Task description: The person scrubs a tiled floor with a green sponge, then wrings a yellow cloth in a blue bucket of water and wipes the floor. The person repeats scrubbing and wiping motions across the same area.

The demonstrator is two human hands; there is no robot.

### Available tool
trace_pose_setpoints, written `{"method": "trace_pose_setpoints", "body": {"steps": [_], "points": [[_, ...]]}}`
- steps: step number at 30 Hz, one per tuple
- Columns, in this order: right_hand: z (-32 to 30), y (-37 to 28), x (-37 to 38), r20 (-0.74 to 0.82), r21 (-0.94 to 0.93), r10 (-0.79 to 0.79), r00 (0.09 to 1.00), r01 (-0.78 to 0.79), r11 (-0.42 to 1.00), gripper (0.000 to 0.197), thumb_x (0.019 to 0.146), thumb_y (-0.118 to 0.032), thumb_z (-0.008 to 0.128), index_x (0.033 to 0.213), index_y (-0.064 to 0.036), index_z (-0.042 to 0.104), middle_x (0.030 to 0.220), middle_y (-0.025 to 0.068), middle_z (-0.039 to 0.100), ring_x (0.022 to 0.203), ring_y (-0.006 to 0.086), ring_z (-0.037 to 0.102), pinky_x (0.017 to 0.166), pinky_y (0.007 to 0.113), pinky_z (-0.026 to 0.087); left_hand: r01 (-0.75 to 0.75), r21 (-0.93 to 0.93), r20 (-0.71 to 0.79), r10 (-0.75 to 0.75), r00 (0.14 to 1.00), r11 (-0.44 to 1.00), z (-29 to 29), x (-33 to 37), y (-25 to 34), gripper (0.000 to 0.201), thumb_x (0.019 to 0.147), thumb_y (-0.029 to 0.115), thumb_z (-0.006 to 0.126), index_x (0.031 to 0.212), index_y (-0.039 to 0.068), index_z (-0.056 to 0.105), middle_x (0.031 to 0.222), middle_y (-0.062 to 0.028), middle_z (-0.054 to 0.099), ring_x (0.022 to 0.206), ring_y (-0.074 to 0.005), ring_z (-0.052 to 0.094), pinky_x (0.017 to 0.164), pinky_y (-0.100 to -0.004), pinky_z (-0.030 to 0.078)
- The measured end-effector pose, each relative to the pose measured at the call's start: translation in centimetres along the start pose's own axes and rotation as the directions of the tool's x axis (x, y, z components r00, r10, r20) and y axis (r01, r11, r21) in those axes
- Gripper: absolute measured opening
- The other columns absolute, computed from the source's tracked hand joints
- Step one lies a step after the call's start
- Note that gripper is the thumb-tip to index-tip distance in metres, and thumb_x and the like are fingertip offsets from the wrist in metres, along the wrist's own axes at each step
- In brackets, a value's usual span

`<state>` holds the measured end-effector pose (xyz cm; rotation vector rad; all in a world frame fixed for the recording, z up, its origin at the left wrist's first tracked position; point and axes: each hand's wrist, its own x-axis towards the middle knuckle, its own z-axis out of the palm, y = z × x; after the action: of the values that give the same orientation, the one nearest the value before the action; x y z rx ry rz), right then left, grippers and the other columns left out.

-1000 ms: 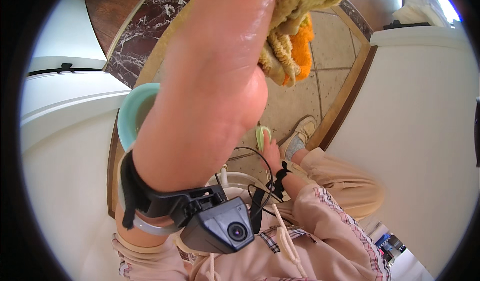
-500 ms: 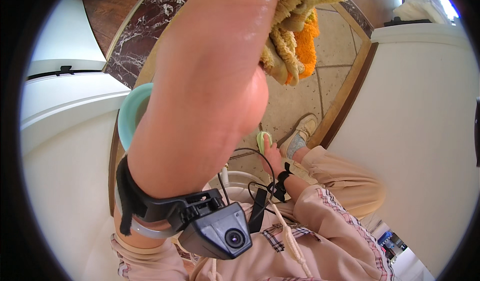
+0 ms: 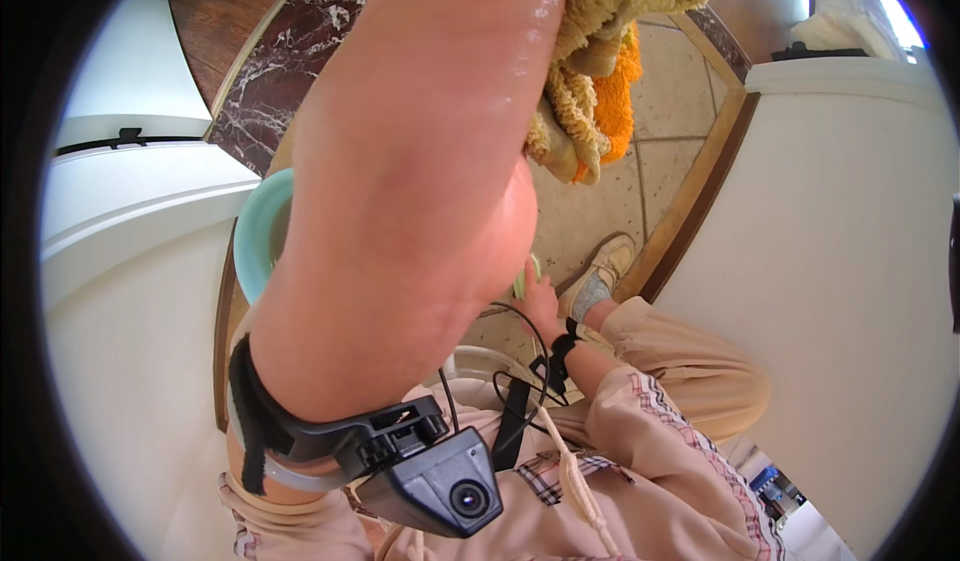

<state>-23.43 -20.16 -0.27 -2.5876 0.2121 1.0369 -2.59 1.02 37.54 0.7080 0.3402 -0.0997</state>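
My left hand (image 3: 430,161) is raised close to the camera and looks wet. It fills the middle of the view, and its fingers run out past the top edge. It grips a shaggy yellow cloth (image 3: 610,21) that hangs down from the top. A black wrist camera (image 3: 440,481) is strapped below it. Far below, my right hand (image 3: 542,306) reaches down and holds a small pale green object (image 3: 527,273), mostly hidden behind my left arm. A black strap sits on the right wrist.
A teal basin (image 3: 258,236) shows at the left behind my arm. White rounded walls (image 3: 840,261) stand on both sides. A tiled floor (image 3: 600,211) lies below, with an orange mat (image 3: 615,111) and my shoe (image 3: 600,276). A dark marble ledge (image 3: 290,51) runs at the upper left.
My left arm has drifted slightly right and closer, and the yellow cloth has risen a little toward the top edge. My right hand stays on the green object.
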Motion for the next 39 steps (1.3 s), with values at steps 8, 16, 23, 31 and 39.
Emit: {"method": "trace_pose_setpoints", "body": {"steps": [8, 16, 23, 31, 39], "points": [[-6.5, -3.3, 10.4, -0.174, 0.113, -0.065, 0.983, 0.086, 0.990, 0.100, 0.077, -0.005, 0.074, 0.157, -0.0259, 0.017, 0.115, 0.0262, 0.052, 0.101, 0.0453, 0.060, 0.084, 0.051, 0.052, 0.032, 0.017, 0.063, -0.033, 0.997, 0.999, 1.5, 0.9, -1.0, 0.040, 0.094, 0.024, 0.066, 0.125, 0.002, 0.055, 0.117, -0.0091, 0.065, 0.107, -0.0203, 0.064, 0.093, -0.0350, 0.052], [-1.3, -3.7, 5.2, -0.252, -0.035, -0.109, 0.962, 0.104, 0.994, 0.093, 0.077, -0.007, 0.072, 0.155, -0.0213, 0.023, 0.106, 0.0252, 0.053, 0.092, 0.0429, 0.061, 0.080, 0.050, 0.052, 0.005, 0.025, 0.007, -0.006, 1.000, 1.000, 0.1, 0.4, 0.0, 0.038, 0.095, 0.023, 0.064, 0.125, 0.001, 0.057, 0.118, -0.0094, 0.065, 0.108, -0.0207, 0.064, 0.094, -0.0353, 0.052], [-4.6, -2.7, 12.1, -0.261, -0.014, -0.223, 0.939, 0.228, 0.974, 0.085, 0.076, -0.010, 0.073, 0.150, -0.0159, 0.031, 0.106, 0.0257, 0.053, 0.089, 0.0417, 0.063, 0.075, 0.049, 0.054, 0.016, 0.031, 0.022, -0.017, 1.000, 0.999, 1.0, 1.2, 0.0, 0.037, 0.096, 0.023, 0.063, 0.125, 0.001, 0.057, 0.119, -0.0096, 0.066, 0.109, -0.0211, 0.065, 0.095, -0.0356, 0.052], [-0.9, -1.2, 10.6, -0.207, -0.060, -0.217, 0.954, 0.209, 0.976, 0.080, 0.077, -0.010, 0.074, 0.147, -0.0148, 0.036, 0.105, 0.0249, 0.055, 0.085, 0.0407, 0.064, 0.072, 0.048, 0.054, 0.037, 0.016, -0.003, -0.037, 0.999, 0.999, 1.2, 1.6, 0.3, 0.036, 0.096, 0.023, 0.062, 0.125, 0.001, 0.059, 0.119, -0.0099, 0.066, 0.110, -0.0215, 0.065, 0.096, -0.0359, 0.052], [-2.6, -3.1, 8.4, -0.192, 0.018, -0.047, 0.980, 0.052, 0.998, 0.086, 0.076, -0.009, 0.072, 0.150, -0.0199, 0.030, 0.110, 0.0256, 0.053, 0.094, 0.0438, 0.062, 0.080, 0.050, 0.053, 0.061, -0.099, -0.027, -0.064, 0.998, 0.993, 1.7, 2.0, 0.8, 0.035, 0.097, 0.022, 0.061, 0.125, 0.001, 0.060, 0.120, -0.0104, 0.066, 0.111, -0.0221, 0.065, 0.097, -0.0366, 0.052]]}}
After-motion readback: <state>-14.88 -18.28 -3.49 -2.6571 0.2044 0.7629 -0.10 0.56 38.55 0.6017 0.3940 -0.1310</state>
